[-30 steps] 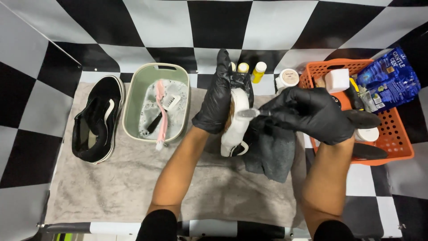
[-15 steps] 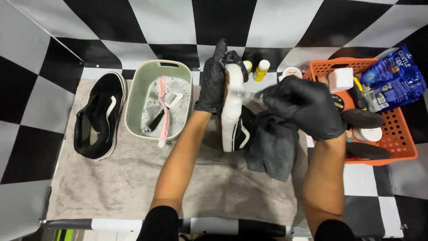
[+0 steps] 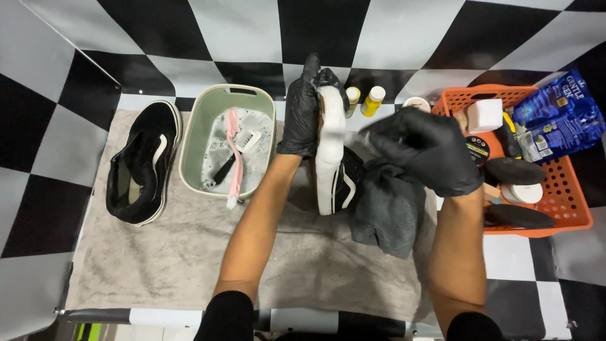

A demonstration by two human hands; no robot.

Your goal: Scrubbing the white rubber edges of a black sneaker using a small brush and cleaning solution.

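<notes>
Surface: a grey-beige terry towel [image 3: 189, 265] lay spread over a black-and-white chequered tabletop [image 3: 38, 139]; the same chequer pattern ran up the backdrop [image 3: 391, 31] behind it.
Left hand: the black-gloved left hand [image 3: 302, 107] was wrapped around the heel end of a black canvas sneaker with a white rubber sole [image 3: 331, 158], fingers closed on it, holding it on edge above the towel's middle.
Right hand: the black-gloved right hand [image 3: 426, 148] gripped a dark grey cloth [image 3: 386, 211], fingers curled tight, pressed against the sneaker's side; the cloth hung down to the towel.
Second shoe: a matching black sneaker [image 3: 142, 164] rested on the towel's left part.
Basin: a pale green plastic tub [image 3: 199, 126] of sudsy water stood between the two shoes, with a pink-handled brush [image 3: 233, 158] lying in it.
Right edge: an orange plastic basket [image 3: 568, 208] held brushes, tins and a blue pouch [image 3: 558, 117].
Back: two small yellow bottles [image 3: 365, 100] stood just behind the held sneaker.
</notes>
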